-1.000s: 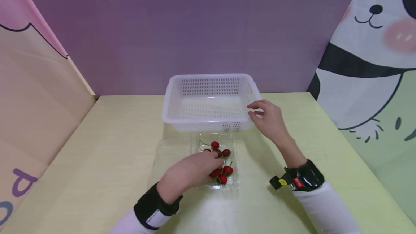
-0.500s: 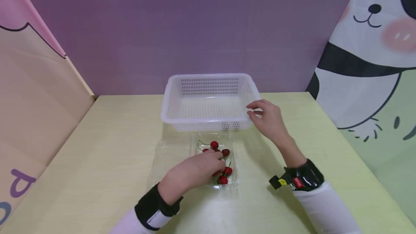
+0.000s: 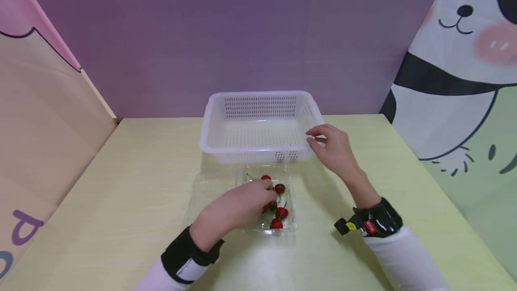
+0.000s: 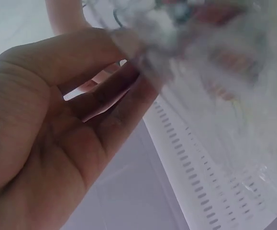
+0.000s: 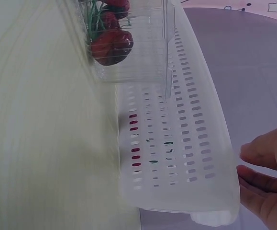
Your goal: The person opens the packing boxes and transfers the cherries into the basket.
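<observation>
"What has just changed?"

"The left hand (image 3: 240, 203) has shifted slightly farther, uncovering a dark cherry (image 3: 272, 205) in the clear tray (image 3: 264, 231), near side of the white basket (image 3: 250, 150). It seems busy among the red cherries (image 3: 281, 213)."

"And the hands?"

"Left: bent down over the tray; whether its fingers grasp a cherry, I can't tell. Right hand (image 3: 334, 148): fingers bent at the basket's right rim, grip unclear."

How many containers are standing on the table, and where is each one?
2: the white basket at the back of the table, and the clear box with cherries just in front of it. None seems hidden.
</observation>
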